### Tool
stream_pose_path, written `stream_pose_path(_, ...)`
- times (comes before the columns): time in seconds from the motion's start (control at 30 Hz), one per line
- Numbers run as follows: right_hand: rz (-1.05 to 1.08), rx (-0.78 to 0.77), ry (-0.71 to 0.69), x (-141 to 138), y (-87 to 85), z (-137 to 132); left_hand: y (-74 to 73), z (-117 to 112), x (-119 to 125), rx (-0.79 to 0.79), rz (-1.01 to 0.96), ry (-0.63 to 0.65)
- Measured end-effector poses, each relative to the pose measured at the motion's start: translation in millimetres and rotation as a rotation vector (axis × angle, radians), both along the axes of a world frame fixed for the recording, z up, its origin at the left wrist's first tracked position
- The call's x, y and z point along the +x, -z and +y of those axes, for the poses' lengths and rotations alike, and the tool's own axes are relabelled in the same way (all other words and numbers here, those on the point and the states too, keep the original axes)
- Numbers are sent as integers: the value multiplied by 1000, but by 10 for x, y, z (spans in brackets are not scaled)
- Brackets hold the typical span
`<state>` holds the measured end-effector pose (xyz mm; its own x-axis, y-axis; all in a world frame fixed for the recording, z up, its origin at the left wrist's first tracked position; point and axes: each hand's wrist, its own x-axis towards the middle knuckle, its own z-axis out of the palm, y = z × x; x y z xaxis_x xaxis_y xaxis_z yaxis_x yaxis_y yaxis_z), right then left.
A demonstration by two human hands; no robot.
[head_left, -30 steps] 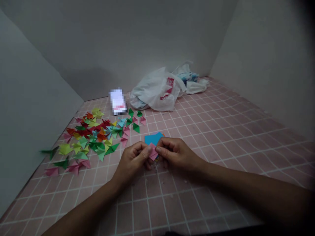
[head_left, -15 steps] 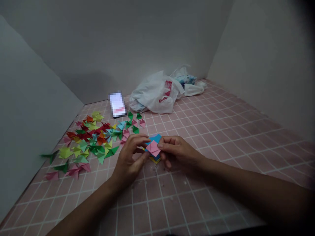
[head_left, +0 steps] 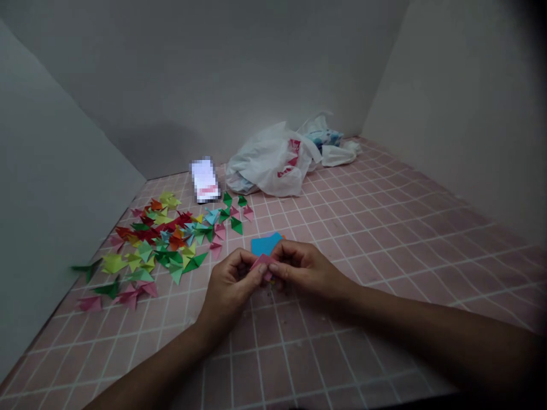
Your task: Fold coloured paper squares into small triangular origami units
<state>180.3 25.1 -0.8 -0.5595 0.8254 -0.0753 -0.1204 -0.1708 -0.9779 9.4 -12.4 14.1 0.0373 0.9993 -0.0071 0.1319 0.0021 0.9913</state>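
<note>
A small folded piece of pink paper is pinched between my two hands, low over the tiled-pattern surface. My left hand grips its left side, thumb against the fingers. On its right side, my right hand holds it between thumb and curled fingers. Just behind lies blue paper, with a bit of orange showing at its right corner; my hands cover its near part. Many folded paper cranes in red, green, yellow, pink and light blue lie in a loose pile to the left of my left hand.
A lit phone, its screen blurred, leans at the back left. Beside it sits a white plastic bag with red print, and a smaller bag with blue-patterned contents. Pale walls enclose the pink gridded surface.
My left fingers have closed on the pink paper, which was held only by the right hand's pinch before. It has come slightly nearer and tilted, uncovering more of the blue paper.
</note>
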Motion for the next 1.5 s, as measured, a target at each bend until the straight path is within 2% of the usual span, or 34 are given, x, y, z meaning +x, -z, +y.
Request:
stream_pose_path(0.13,-68,20,11,3,-12,-20,-22,-2,6,-38,-10,19)
stream_pose_path(0.4,-5,-3,47,1,-18,7,11,16,12,-102,-155,50)
stream_pose_path(1.1,93,-38,19,40,-89,-11,35,-3,-21,-36,-200,36)
stream_pose_path(1.5,112,-15,30,36,-92,-23,79,-23,-58,-66,-216,41)
